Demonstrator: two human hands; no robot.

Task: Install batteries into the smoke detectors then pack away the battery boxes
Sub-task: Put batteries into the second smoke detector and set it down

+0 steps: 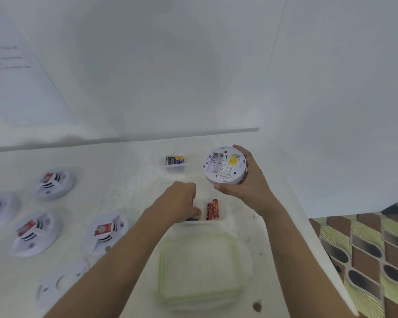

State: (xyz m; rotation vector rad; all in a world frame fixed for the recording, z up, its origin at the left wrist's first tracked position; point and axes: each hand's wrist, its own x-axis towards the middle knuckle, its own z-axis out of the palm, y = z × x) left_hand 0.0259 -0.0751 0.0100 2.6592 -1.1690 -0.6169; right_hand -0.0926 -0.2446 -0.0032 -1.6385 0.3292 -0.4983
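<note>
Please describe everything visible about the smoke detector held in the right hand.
The smoke detector is a round white disc, plastic by its look, gripped at its rim by the right hand above the table. Its back faces the camera, showing a yellow label, small printed text and an open battery bay that looks empty.

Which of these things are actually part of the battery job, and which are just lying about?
Job: smoke detector in the right hand; four more detectors on the table; near battery box, which the left hand reaches into; far battery box; green-rimmed container, probably for packing away.

Lying about: printed sheet on the wall; loose white disc, purpose unclear.
</note>
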